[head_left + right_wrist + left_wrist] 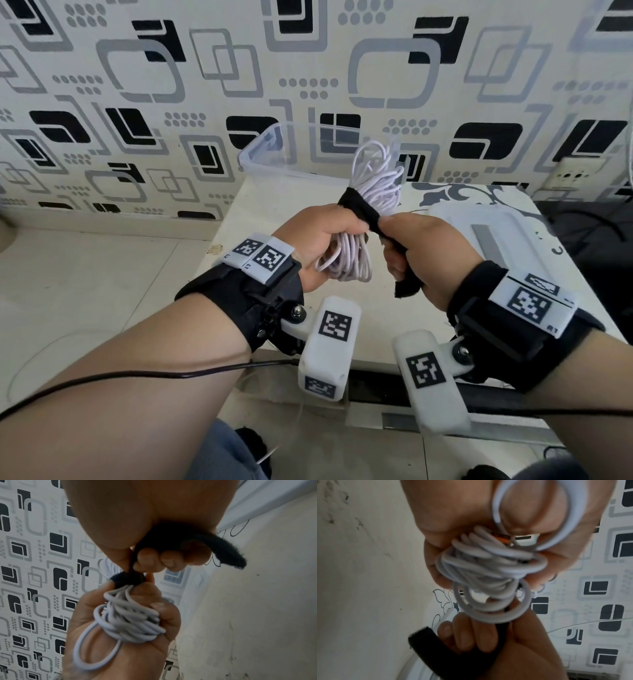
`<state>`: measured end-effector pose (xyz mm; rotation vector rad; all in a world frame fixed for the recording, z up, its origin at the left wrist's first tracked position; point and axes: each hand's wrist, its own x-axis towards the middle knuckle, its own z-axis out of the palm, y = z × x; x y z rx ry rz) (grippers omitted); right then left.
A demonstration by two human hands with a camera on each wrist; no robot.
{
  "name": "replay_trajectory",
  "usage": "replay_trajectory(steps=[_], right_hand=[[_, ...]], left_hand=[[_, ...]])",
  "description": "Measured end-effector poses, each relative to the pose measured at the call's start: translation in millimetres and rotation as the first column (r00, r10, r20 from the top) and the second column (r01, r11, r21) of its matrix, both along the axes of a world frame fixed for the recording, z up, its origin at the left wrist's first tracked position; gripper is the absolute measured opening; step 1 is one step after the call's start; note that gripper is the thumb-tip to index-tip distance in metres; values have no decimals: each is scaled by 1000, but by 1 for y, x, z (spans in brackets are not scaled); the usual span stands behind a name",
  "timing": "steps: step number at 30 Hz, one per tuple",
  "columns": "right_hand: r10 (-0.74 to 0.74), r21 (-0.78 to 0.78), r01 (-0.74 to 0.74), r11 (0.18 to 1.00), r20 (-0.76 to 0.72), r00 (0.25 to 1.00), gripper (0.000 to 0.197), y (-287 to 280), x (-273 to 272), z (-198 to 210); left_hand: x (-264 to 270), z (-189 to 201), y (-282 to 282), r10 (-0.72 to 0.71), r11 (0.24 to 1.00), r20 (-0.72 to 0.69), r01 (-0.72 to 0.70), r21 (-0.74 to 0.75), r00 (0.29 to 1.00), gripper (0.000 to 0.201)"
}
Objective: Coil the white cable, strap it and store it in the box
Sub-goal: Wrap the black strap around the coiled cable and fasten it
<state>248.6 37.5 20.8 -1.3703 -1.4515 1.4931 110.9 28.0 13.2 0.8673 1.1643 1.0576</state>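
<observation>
My left hand (329, 240) grips the coiled white cable (375, 178) around its middle, loops sticking out above and below the fist. A black strap (359, 209) is wound round the bundle just above that hand. My right hand (414, 246) holds the strap's free tail, which runs through the fist and hangs out below it (406, 286). In the left wrist view the cable loops (488, 574) fill the palm, with the strap tail (433, 650) under the right fingers. In the right wrist view the strap (126, 578) circles the cable (130, 623). The clear plastic box (270, 161) stands open behind the hands.
A white table (274, 219) with a dark floral print carries the box at its far edge and a white lid (493, 219) at the right. Patterned wallpaper is close behind. A wall socket (572, 174) sits at the right. Pale floor tiles lie to the left.
</observation>
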Motion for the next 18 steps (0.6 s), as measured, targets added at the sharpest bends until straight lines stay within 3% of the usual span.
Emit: replay_trajectory(steps=[2, 5, 12, 18], right_hand=[[22, 33, -24, 999, 44, 999, 32, 0, 1, -2], [39, 90, -43, 995, 43, 998, 32, -1, 3, -7], [21, 65, -2, 998, -288, 957, 23, 3, 7, -15], [142, 22, -149, 989, -464, 875, 14, 5, 14, -14]], left_hand=[[2, 0, -2, -38, 998, 0, 38, 49, 999, 8], [5, -3, 0, 39, 997, -67, -34, 74, 997, 10], [2, -3, 5, 139, 989, -63, -135, 64, 988, 23], [-3, -1, 5, 145, 983, -39, -140, 119, 989, 27]])
